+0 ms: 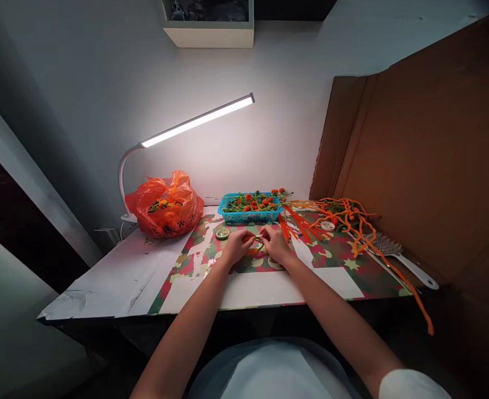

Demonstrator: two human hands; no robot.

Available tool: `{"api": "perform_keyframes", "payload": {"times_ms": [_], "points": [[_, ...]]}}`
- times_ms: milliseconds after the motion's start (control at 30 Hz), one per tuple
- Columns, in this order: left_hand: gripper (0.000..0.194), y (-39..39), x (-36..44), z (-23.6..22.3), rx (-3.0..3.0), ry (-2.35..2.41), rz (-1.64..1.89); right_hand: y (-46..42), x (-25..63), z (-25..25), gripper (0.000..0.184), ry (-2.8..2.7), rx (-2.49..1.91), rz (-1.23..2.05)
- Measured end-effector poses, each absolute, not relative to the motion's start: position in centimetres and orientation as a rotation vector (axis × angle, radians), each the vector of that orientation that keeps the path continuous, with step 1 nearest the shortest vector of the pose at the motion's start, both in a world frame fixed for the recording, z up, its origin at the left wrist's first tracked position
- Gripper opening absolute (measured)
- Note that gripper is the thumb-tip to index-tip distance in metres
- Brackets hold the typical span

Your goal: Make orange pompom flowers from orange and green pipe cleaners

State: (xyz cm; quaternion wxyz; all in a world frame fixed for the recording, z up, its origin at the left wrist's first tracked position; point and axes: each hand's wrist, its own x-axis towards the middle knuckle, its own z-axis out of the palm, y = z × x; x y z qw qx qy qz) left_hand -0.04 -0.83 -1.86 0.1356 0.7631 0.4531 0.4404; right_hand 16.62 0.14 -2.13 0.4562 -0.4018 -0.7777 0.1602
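My left hand and my right hand meet at the middle of the table, fingers pinched together round a small orange and green piece held between them. It is too small to name for sure. A roll of green tape lies just left of my left hand. Behind the hands stands a blue basket with several orange flower heads on green stems. A heap of orange pipe cleaners spreads to the right of my right hand.
An orange plastic bag sits at the back left beside a white desk lamp. A white-handled brush lies at the right. Brown cardboard walls the right side. A patterned mat covers the table.
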Motion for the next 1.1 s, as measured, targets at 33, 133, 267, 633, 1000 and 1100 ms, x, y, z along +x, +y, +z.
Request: {"api": "perform_keyframes", "payload": {"times_ms": [33,133,267,633,1000,1100], "points": [[0.014,-0.85,-0.09,-1.75,2.205,1.321,1.288,0.18,16.68,-2.07,0.013,-1.91,-0.997,0.384],[0.013,-0.81,-0.28,-1.58,2.193,1.332,1.32,0.31,16.85,-2.02,0.013,-1.891,-1.019,0.349],[0.018,-0.52,-0.36,-1.89,2.051,1.287,1.384,0.53,16.99,-2.23,0.016,-1.825,-1.078,0.317],[0.035,-0.21,-0.13,-2.13,1.654,1.189,1.528,0.57,16.65,-2.49,0.025,-1.665,-1.05,0.355],[0.02,-0.11,-0.52,-2.31,2.028,1.289,1.5,0.73,16.74,-2.54,0.024,-1.683,-1.046,0.292],[0.019,-0.25,-0.57,-2.11,2.118,1.28,1.486,0.86,16.85,-2.64,0.025,-1.694,-1.031,0.304]]}}
